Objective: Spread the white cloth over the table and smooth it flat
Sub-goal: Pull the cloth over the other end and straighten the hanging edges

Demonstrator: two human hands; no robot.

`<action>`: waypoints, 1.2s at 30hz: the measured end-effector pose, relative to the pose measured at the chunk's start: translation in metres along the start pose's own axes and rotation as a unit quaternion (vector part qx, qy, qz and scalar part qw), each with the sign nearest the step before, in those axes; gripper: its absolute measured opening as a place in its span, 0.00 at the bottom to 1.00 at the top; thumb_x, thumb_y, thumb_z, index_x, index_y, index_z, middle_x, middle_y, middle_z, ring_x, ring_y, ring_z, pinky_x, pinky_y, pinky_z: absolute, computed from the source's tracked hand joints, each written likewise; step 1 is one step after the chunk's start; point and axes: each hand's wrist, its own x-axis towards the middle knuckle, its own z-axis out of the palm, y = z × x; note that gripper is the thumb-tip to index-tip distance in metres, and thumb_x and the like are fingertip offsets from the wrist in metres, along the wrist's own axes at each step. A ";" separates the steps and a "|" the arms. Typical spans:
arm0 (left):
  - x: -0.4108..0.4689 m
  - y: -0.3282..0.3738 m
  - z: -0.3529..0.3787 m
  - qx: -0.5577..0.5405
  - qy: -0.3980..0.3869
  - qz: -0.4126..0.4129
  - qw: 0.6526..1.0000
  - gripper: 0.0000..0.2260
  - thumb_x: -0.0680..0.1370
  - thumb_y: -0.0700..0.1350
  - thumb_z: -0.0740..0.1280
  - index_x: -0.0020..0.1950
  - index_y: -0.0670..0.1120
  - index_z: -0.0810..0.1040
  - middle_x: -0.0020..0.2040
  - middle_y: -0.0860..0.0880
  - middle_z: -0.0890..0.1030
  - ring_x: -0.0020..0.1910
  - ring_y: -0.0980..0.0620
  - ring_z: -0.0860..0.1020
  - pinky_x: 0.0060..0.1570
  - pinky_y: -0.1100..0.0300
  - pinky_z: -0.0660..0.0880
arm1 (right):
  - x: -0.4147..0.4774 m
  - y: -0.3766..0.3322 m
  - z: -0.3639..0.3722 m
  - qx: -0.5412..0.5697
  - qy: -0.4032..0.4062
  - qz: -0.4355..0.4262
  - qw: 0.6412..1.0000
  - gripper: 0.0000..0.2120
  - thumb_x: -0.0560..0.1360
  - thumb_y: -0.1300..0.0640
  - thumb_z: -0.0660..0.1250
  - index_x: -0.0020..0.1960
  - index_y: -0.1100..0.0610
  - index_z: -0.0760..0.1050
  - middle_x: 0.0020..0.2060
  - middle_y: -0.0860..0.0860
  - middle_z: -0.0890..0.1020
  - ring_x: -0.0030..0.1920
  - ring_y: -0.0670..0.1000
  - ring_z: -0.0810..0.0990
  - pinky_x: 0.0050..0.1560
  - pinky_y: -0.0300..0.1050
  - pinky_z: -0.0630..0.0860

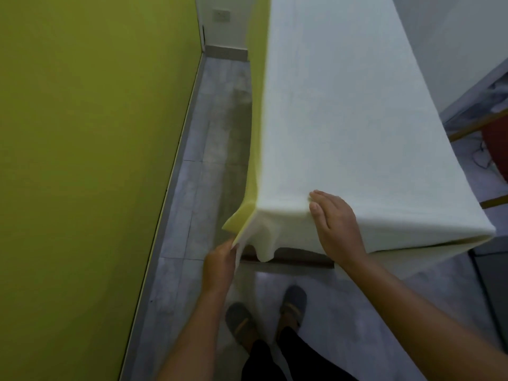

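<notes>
White cloth [343, 111]: draped over the full tabletop, top surface flat, edges hanging down the near end and the left side, with loose folds at the near-left corner. Left hand [220, 264]: grip closed, fingertips pinching the hanging cloth edge just below that corner, beside the green wall [90, 133]. Right hand [334, 224]: grip open, palm and straight fingers pressed flat on the cloth at the near tabletop edge, holding nothing.
</notes>
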 end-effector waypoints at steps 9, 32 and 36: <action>-0.035 -0.024 -0.016 -0.005 0.032 0.044 0.999 0.06 0.79 0.46 0.65 0.47 0.47 0.80 0.31 0.54 0.76 0.29 0.60 0.74 0.26 0.72 0.65 | -0.003 0.003 -0.003 -0.010 -0.003 -0.012 1.000 0.20 0.81 0.48 0.52 0.64 0.54 0.76 0.63 0.50 0.77 0.66 0.47 0.71 0.71 0.46 0.60; -0.056 -0.140 -0.011 0.126 -0.114 -0.136 0.976 0.10 0.77 0.39 0.65 0.52 0.48 0.84 0.44 0.44 0.84 0.44 0.48 0.79 0.38 0.62 0.66 | -0.004 0.005 -0.006 -0.042 -0.048 -0.015 0.998 0.25 0.79 0.42 0.48 0.69 0.52 0.70 0.69 0.48 0.72 0.71 0.44 0.64 0.73 0.40 0.48; -0.062 -0.136 -0.013 0.169 -0.117 -0.152 0.967 0.09 0.79 0.41 0.62 0.54 0.47 0.81 0.46 0.45 0.84 0.47 0.45 0.80 0.40 0.58 0.71 | -0.004 0.004 -0.007 -0.047 -0.045 -0.022 0.998 0.26 0.81 0.41 0.47 0.69 0.53 0.70 0.69 0.49 0.72 0.71 0.46 0.65 0.73 0.42 0.49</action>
